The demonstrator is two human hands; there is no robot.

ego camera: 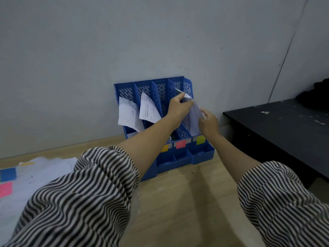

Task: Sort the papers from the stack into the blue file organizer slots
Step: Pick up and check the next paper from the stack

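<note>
Striped sleeves (85, 198) fill the lower frame. At centre, the left hand (178, 106) pinches the paper's (193, 116) top and the right hand (208, 122) grips its edge, over the blue file organizer's (203, 154) rightmost slot. Best to keep the sheet upright and slide it straight down.

One blue organizer (203, 155) with four slots, three coloured labels, two hands.

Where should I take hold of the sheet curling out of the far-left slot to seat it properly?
Pinch the sheet by its drooping lower corner, coming from the front: that part hangs outside the blue file organizer, while the top sits between dividers. Both the left hand and right hand are currently gripping the paper at the rightmost slot.
</note>
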